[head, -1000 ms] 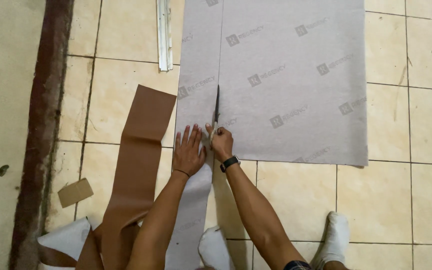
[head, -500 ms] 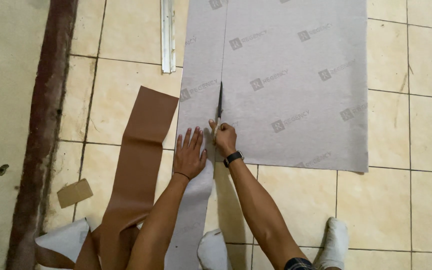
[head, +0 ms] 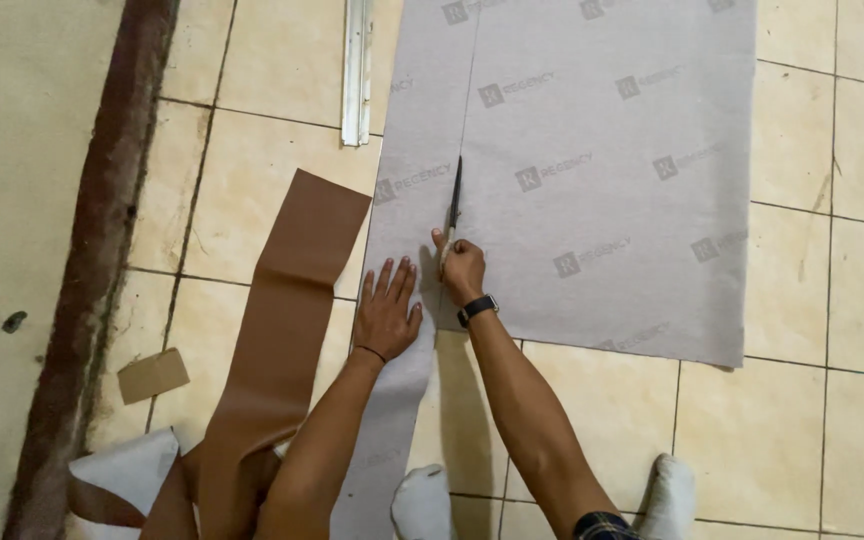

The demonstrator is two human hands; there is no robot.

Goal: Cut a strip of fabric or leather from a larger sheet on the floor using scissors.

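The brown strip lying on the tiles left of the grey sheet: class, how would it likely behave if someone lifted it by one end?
The brown strip would probably droop rather than stay stiff: it already bends and folds near its lower end. It looks thin, so likely light for its size. Lying flat, it should slide on the floor tiles, not roll.

The right hand now sits farther up the grey sheet than a second ago, and the scissors reach higher along the drawn line, so the cut is longer. The left hand, earlier just beside the right, now lies behind it, flat on the freed strip
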